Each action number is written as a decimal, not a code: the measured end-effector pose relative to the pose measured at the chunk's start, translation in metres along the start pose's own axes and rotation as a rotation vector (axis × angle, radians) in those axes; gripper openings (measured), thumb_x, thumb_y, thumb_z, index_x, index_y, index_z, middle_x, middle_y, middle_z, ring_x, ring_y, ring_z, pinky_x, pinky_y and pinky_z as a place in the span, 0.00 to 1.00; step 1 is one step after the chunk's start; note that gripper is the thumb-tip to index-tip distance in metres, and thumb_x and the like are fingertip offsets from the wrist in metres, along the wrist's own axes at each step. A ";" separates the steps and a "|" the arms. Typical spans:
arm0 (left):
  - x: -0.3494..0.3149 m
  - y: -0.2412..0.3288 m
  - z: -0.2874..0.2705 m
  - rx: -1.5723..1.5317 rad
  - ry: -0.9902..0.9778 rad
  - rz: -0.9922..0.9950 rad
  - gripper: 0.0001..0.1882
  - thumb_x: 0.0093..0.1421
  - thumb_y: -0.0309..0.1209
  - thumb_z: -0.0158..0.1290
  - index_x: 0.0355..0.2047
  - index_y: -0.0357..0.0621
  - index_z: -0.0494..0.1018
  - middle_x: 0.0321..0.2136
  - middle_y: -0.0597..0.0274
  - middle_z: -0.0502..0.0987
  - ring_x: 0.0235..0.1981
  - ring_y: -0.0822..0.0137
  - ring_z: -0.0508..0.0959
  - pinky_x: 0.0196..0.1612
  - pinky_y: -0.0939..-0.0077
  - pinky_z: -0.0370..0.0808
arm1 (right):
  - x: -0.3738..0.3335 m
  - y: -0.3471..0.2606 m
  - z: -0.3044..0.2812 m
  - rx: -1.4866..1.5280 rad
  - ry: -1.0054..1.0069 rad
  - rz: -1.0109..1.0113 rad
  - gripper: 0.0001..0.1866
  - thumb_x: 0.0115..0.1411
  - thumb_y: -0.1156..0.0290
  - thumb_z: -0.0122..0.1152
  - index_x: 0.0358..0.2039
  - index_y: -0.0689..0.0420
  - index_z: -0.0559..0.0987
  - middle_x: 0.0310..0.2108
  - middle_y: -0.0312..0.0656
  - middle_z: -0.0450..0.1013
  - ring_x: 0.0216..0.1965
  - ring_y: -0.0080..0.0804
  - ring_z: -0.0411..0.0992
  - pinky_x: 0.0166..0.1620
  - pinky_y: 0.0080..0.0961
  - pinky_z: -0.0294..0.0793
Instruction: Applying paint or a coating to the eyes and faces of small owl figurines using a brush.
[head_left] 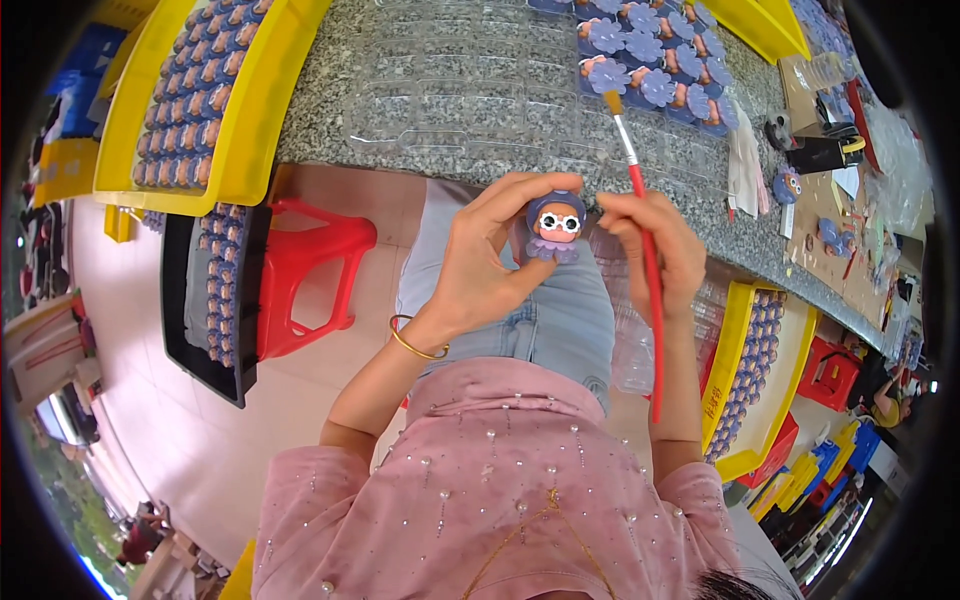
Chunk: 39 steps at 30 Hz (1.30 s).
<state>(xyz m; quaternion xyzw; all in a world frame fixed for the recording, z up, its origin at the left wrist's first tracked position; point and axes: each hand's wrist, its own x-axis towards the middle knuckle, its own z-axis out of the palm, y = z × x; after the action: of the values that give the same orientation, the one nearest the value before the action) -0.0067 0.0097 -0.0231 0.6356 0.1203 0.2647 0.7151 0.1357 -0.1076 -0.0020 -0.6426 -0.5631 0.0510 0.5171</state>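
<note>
My left hand grips a small doll figurine between thumb and fingers, just off the near edge of the granite table. The figurine stands upright, its face turned up at me, with a dark purple hood, white glasses and a lilac ruffled collar. Closed around a long red-handled paintbrush, my right hand is beside the figurine. The brush slants upward, its tan bristles over the table near a group of purple flower-topped figures. The bristles are apart from the figurine in my hand.
Clear plastic trays lie on the granite tabletop. At left are a yellow bin of figurines, a black crate and a red stool. Another yellow bin stands at right. Loose figurines sit on the right side.
</note>
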 end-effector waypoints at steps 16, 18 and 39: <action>-0.003 -0.005 -0.005 0.067 0.073 0.101 0.29 0.45 0.08 0.51 0.51 0.32 0.67 0.49 0.54 0.68 0.50 0.65 0.71 0.52 0.72 0.69 | -0.007 -0.011 -0.013 0.248 0.150 0.264 0.26 0.62 0.56 0.54 0.50 0.67 0.72 0.24 0.39 0.74 0.23 0.18 0.65 0.27 0.13 0.63; -0.004 -0.005 -0.006 0.064 0.076 0.096 0.29 0.45 0.08 0.51 0.51 0.32 0.67 0.49 0.53 0.68 0.50 0.64 0.71 0.52 0.72 0.70 | -0.008 -0.012 -0.013 0.247 0.149 0.268 0.27 0.62 0.55 0.54 0.50 0.67 0.72 0.24 0.40 0.74 0.23 0.18 0.65 0.27 0.13 0.63; -0.007 -0.011 -0.007 0.342 0.230 0.312 0.24 0.42 0.12 0.51 0.43 0.39 0.71 0.38 0.54 0.71 0.43 0.54 0.71 0.45 0.66 0.69 | 0.007 0.000 -0.019 0.032 0.063 0.102 0.15 0.66 0.65 0.44 0.30 0.62 0.74 0.28 0.40 0.68 0.30 0.27 0.63 0.34 0.22 0.62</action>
<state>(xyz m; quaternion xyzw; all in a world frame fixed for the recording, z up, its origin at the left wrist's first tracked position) -0.0137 0.0116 -0.0365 0.7240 0.1443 0.4181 0.5293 0.1508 -0.1137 0.0110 -0.6635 -0.5120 0.0661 0.5415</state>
